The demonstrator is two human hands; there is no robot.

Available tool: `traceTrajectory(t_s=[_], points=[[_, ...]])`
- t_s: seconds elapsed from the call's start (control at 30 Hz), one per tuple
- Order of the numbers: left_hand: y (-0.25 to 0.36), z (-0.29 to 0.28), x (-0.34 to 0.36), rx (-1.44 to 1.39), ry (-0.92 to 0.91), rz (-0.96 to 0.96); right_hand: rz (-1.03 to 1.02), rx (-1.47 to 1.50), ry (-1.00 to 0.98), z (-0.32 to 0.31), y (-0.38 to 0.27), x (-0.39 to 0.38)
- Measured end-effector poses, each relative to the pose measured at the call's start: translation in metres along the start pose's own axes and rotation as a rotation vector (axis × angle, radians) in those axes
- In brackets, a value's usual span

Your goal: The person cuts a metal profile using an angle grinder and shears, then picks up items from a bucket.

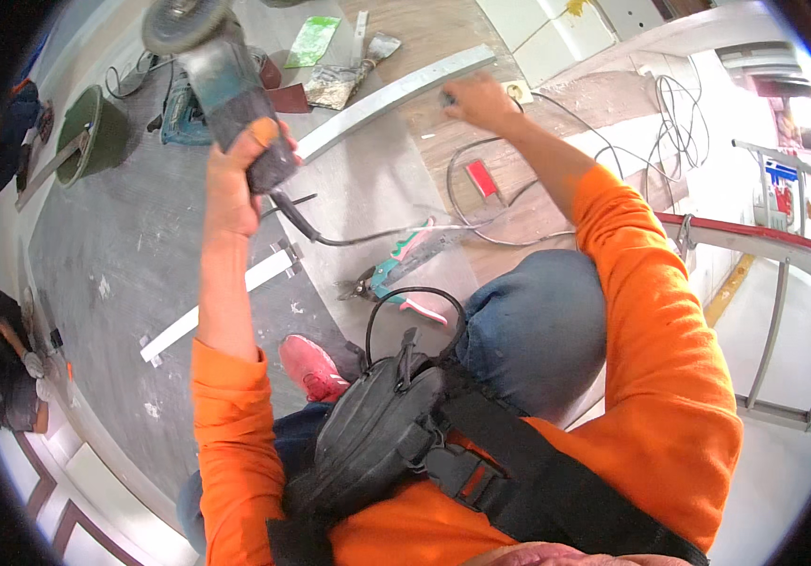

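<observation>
1. Nearest, one black bag (368,434) is strapped at the person's waist, with one pink shoe (311,368) showing past it
2. Beyond the bag lies one pair of snips (391,274), its two pink-and-teal handles spread, the blades pointing left
3. The shorter of two white bars (222,297) lies left of the snips, its long axis running from lower left to upper right
4. The left grip (234,181) is closed round the body of one angle grinder (226,90), which appears raised above the floor; its long axis slants away and to the left, the single disc at the far end, the cord leaving the near end toward the right
5. One red block (482,177) lies on the floor, near a loop of cable
6. The right grip (483,104) has its fingers bent, a small dark thing at the fingertips; I cannot tell whether it is held
7. The longer bar (396,99) slants away to the right, between the two grips
8. Farther off are one blue power tool (182,115), one green bucket (94,141) on the left and one green packet (313,41)
</observation>
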State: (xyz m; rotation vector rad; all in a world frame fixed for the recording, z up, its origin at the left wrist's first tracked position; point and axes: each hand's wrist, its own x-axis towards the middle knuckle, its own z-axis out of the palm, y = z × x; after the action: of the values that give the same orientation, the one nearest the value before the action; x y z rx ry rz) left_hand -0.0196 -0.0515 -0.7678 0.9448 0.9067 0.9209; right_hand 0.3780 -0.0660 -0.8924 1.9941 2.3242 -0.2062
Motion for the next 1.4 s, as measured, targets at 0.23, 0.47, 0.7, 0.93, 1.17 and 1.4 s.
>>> traceTrajectory(t_s=[0.23,0.47,0.7,0.93,1.17,1.4], points=[[0.01,0.017,0.017,-0.261,-0.139,-0.041,0.213,-0.03,-0.114,-0.043,0.144,-0.037],[-0.033,0.021,0.0,-0.12,-0.112,-0.209,0.375,0.03,-0.131,-0.033,0.084,-0.017],[-0.057,0.046,-0.015,-0.064,-0.187,-0.261,0.373,-0.121,-0.281,-0.034,0.057,0.006],[-0.057,0.064,-0.009,-0.085,-0.196,-0.28,0.321,-0.125,-0.236,-0.012,0.062,-0.002],[-0.065,0.059,-0.001,-0.023,-0.274,-0.301,0.229,-0.097,-0.21,0.001,0.056,-0.006],[-0.067,0.076,-0.002,-0.06,-0.298,-0.342,0.266,-0.014,-0.14,0.012,0.052,-0.019]])
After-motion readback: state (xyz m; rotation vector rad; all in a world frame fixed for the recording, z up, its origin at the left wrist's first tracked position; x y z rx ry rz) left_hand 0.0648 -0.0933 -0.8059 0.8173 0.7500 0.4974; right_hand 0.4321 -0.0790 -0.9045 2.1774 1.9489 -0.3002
